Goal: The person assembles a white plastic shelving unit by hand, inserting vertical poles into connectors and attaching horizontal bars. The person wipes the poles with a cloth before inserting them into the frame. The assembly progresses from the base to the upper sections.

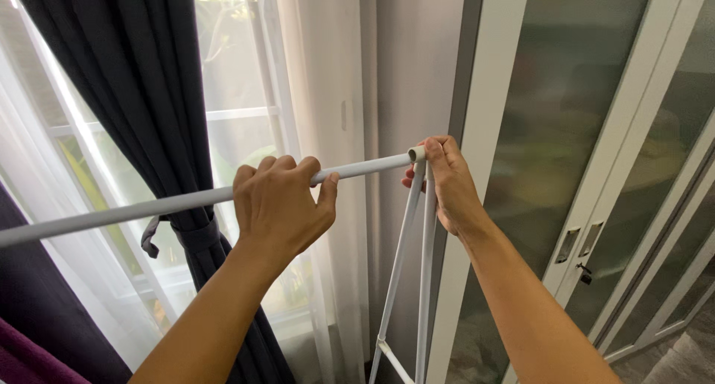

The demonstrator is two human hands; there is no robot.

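Backdrop: dark curtain (149,93) hanging at window (238,78), frosted glass doors (566,131) standing alongside.
Left hand (279,201): wrapping fully around white rail (149,207), mid-length.
Right hand (447,183): pinching rail's end above white legs (413,265).

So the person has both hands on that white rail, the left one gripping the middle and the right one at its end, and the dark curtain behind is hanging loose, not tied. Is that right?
Not quite. The dark curtain is tied back with a band at its waist, as the head view shows. The rest holds: the left hand grips the white rail along its length, and the right hand is at its end, above the white legs.
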